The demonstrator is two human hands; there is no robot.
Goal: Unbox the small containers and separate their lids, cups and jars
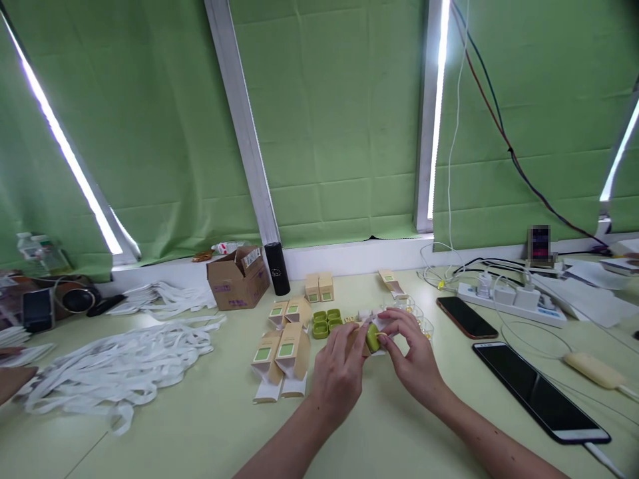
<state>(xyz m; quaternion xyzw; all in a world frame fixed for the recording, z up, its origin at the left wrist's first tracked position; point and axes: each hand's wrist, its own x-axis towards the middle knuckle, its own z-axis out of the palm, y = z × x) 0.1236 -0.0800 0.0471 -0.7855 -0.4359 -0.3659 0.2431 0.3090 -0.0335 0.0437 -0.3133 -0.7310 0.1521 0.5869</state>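
Note:
Both my hands meet over the middle of the table. My left hand (339,369) is closed around a small tan cardboard box (356,338), mostly hidden by its fingers. With thumb and fingers my right hand (412,352) pinches a small rounded green case (372,338) at the box's opening. How far the case sits inside cannot be made out. Left of my hands are several small green cases (327,322) in a cluster. Beside them stand tan boxes with green labels (287,352), their white-lined flaps open at the near end. Clear round containers (424,324) lie partly behind my right hand.
White straps (120,359) are heaped at the left, near another person's arm (14,382). A brown carton (238,279) and black cylinder (277,269) stand at the back. On the right are two phones (542,392), a power strip (512,305) and loose cables.

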